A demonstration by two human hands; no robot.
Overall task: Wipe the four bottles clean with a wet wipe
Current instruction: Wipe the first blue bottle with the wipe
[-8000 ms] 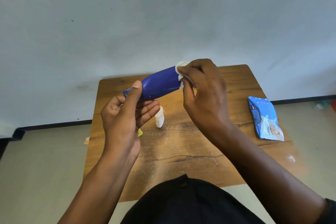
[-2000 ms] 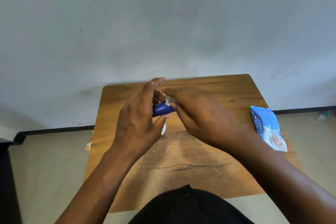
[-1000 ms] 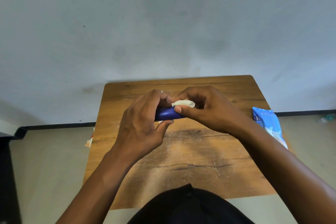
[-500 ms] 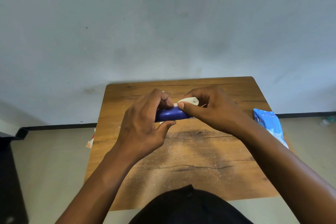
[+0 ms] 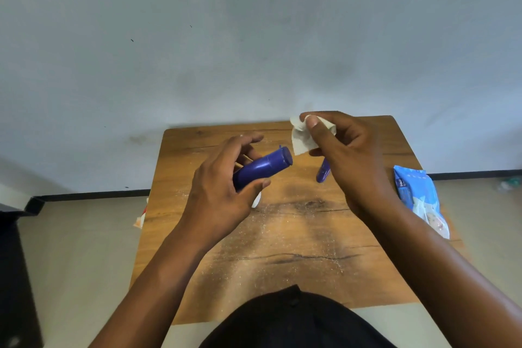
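Observation:
My left hand (image 5: 223,189) grips a small dark blue bottle (image 5: 264,167), held tilted above the wooden table (image 5: 296,248) with its round end pointing up and right. My right hand (image 5: 347,158) pinches a crumpled white wet wipe (image 5: 302,137) a short way from that end, not touching it. Another blue bottle (image 5: 323,174) lies on the table, mostly hidden behind my right hand. A small white bottle (image 5: 256,202) peeks out from under my left hand.
A blue pack of wet wipes (image 5: 418,198) lies at the table's right edge. White powder or dust speckles the middle of the tabletop. The table stands against a grey wall; a scrap of paper (image 5: 139,220) lies on the floor at the left.
Half a second ago the wipe was pressed on the bottle's end. My right hand has since lifted up and right with the wipe, and my left hand has tilted the bottle upward.

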